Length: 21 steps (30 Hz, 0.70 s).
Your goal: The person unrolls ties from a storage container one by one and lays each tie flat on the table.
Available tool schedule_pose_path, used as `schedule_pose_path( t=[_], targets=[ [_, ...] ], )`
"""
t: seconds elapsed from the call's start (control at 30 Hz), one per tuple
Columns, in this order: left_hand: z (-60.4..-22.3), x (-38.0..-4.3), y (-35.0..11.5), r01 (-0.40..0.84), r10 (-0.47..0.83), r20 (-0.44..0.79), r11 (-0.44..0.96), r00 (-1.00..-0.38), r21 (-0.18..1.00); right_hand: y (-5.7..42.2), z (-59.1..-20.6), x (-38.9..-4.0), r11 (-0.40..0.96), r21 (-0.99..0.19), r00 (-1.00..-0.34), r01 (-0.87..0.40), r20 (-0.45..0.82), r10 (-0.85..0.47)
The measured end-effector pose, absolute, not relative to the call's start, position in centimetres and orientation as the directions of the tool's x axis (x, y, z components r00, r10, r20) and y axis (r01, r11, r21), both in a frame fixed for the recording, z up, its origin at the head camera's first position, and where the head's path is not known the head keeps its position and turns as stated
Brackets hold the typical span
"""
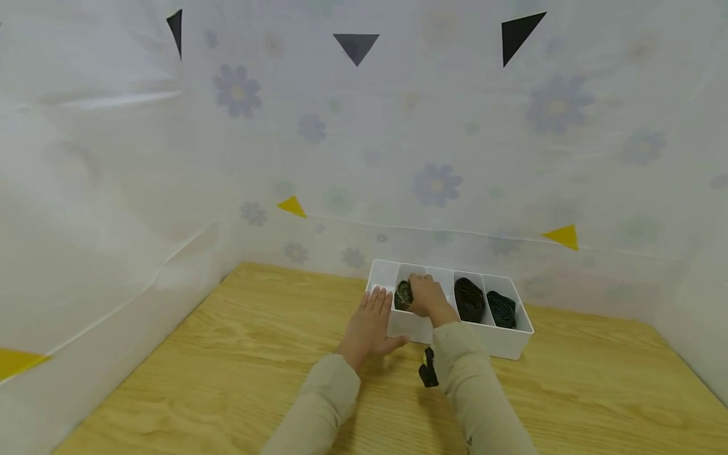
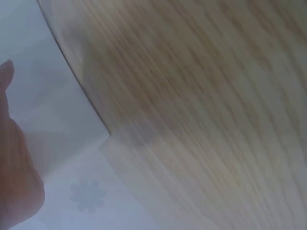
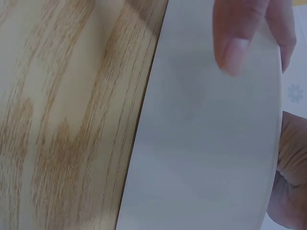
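A white divided box point(image 1: 412, 328) sits on the table, its compartments in a row. My left hand point(image 1: 370, 325) rests with straight fingers against the box's front left, fingertips at the rim. In the right wrist view the left thumb point(image 3: 235, 48) lies along the front wall. My right hand point(image 1: 428, 297) reaches over the rim into the second compartment from the left. It grips a patterned roll of cloth point(image 1: 403, 296) by its right side; the fingertips are hidden. Further right, a dark brown roll point(image 1: 469, 301) and a dark green roll point(image 1: 502, 309) lie in separate compartments.
A small black object point(image 1: 428, 368) shows beside the right sleeve, partly covered. The wood-grain table point(image 1: 239, 354) runs back to a flowered sheet point(image 1: 364, 139), with similar sheeting on both sides. Yellow and black triangles mark the sheets.
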<state>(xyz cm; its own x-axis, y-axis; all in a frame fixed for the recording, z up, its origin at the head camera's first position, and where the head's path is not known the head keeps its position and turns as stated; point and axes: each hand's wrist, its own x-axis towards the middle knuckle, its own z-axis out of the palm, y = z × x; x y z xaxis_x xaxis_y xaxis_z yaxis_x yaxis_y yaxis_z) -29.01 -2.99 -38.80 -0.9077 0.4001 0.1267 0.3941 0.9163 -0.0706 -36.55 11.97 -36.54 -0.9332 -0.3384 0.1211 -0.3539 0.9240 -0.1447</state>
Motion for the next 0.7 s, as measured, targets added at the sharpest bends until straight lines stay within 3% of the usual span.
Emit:
schedule_pose_path(
  t=[0.3,0.57,0.7],
  targets=[
    [-38.79,-29.0,-2.82,0.382,0.387,0.132,0.922,-0.912,-0.063,12.05,-36.65,-36.18,0.922,-0.172,-0.931,-0.348,0.179,-0.319],
    [-38.81,-29.05,-2.79,0.388,0.394,0.146,0.919,-0.907,-0.071,12.36,-36.89,-35.83,0.848,-0.376,-0.918,-0.374,0.281,-0.28],
    [-38.8,-29.08,-2.73,0.379,0.387,0.138,0.922,-0.912,-0.085,12.69,-37.1,-35.59,0.804,-0.424,-0.895,-0.416,0.348,-0.28]
  ],
)
